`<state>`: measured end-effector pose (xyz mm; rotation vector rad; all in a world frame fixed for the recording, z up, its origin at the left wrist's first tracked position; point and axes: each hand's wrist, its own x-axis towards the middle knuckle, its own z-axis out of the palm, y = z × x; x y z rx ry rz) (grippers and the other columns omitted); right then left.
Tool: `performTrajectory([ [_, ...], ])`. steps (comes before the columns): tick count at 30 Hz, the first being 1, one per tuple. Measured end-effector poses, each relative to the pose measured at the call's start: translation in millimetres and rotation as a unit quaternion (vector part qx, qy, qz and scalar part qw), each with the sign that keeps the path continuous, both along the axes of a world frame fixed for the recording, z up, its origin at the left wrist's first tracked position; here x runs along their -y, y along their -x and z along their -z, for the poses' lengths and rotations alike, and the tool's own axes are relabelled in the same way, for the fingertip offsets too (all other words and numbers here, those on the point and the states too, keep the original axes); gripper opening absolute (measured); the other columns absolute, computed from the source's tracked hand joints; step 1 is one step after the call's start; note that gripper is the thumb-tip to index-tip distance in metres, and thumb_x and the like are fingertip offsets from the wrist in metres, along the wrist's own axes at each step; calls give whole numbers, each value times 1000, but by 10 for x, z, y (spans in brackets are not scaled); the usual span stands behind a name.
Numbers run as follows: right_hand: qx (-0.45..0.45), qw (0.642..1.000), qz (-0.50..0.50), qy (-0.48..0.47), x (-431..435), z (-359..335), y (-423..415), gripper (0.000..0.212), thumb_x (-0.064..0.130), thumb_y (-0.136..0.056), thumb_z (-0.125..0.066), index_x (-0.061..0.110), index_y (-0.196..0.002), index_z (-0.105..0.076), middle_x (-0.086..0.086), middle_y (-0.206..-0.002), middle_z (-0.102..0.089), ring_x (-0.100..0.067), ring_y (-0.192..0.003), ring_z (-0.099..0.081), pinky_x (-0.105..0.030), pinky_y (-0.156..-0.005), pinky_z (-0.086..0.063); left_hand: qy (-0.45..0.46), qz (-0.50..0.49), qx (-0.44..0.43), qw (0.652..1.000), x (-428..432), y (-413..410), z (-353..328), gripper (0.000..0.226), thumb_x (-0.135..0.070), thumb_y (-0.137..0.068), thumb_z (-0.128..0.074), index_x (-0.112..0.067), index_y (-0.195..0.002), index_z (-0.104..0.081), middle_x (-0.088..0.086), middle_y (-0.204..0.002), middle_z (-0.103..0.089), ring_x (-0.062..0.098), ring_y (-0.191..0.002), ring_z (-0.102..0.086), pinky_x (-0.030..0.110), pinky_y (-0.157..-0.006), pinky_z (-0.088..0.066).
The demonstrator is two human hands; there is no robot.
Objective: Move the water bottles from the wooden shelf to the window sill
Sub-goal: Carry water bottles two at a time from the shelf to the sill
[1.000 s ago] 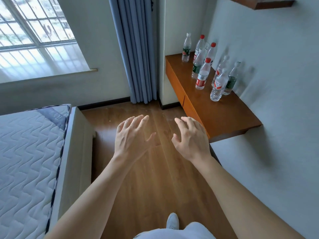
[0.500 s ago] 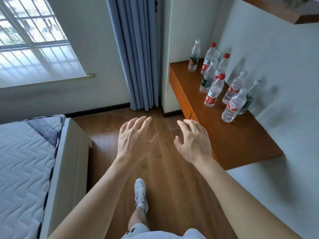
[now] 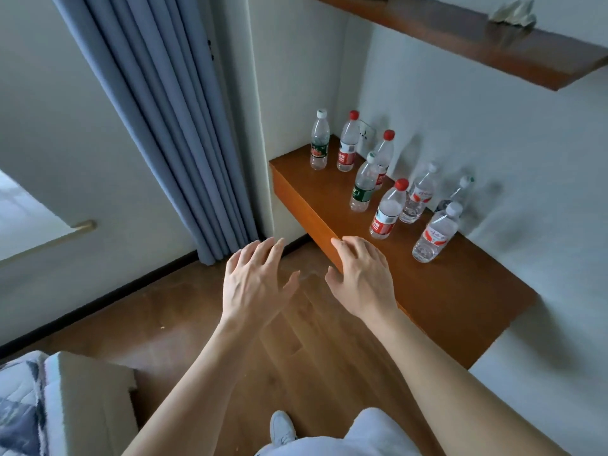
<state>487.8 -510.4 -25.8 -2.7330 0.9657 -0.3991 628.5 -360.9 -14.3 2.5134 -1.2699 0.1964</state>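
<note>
- The left hand (image 3: 255,284) is held out over the wooden floor (image 3: 306,350), palm down, fingers spread and holding nothing.
- The right hand (image 3: 362,278) is likewise spread and empty; it hangs over the front edge of the wooden shelf (image 3: 460,291), and whether it touches the wood cannot be told.
- Eight water bottles stand upright on the shelf, all beyond the right hand and toward the wall.
- The red-capped bottle (image 3: 388,210) is the nearest to the right hand's fingertips, just past them and apart from them.
- A white-capped bottle (image 3: 436,233) stands to the right of it, near the wall.
- A green-labelled bottle (image 3: 363,184) stands further back, with the remaining bottles behind it toward the corner.
- The window sill (image 3: 49,241) shows at the far left, well apart from both hands, past the blue curtain (image 3: 171,126).
- An upper shelf (image 3: 477,37) runs along the wall above the bottles.
</note>
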Motion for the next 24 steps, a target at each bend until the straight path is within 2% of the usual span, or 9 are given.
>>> performTrajectory([
  [5,-1,997,77,13,232,14,61,57,46,-89,-59,20,-140,-52,-7,-138,-58,-28,-130,-54,-46,-107,-47,6,68,-12,998,438,-246,64,62,-59,-87,-50,-23,-138,-51,-3,-138,-57,21,-130,-49,42,-107,-38],
  [8,-2,992,124,17,411,61,213,59,51,-89,-48,21,-140,-52,-5,-138,-57,-26,-129,-54,-45,-105,-49,3,102,-27,994,783,-265,102,62,-62,-87,-44,-26,-138,-51,-3,-139,-57,22,-131,-49,45,-107,-41],
  [10,-3,987,160,21,528,122,348,59,51,-90,-44,21,-141,-51,-5,-138,-58,-25,-129,-55,-43,-104,-50,-1,129,-33,991,1018,-233,145,62,-61,-89,-47,-25,-139,-50,-1,-140,-57,25,-131,-50,48,-107,-41],
  [12,-7,980,198,18,656,204,489,57,47,-91,-53,21,-141,-50,-6,-140,-57,-25,-130,-54,-42,-106,-48,-13,151,-43,987,1256,-198,198,63,-61,-89,-51,-25,-140,-48,0,-142,-55,26,-132,-49,49,-107,-40],
  [17,7,961,276,-13,962,444,839,60,45,-88,-64,23,-142,-49,-6,-141,-58,-24,-131,-55,-43,-107,-48,-51,188,-53,979,1809,-139,290,66,-64,-90,-46,-29,-146,-41,-4,-149,-47,23,-139,-41,49,-110,-37],
  [24,28,928,367,-62,1537,700,1113,58,50,-88,-65,25,-139,-53,-3,-139,-60,-22,-129,-55,-42,-103,-51,-87,175,-114,974,2553,-87,486,73,-67,-84,-53,-34,-147,-36,-6,-150,-45,21,-140,-40,50,-109,-42],
])
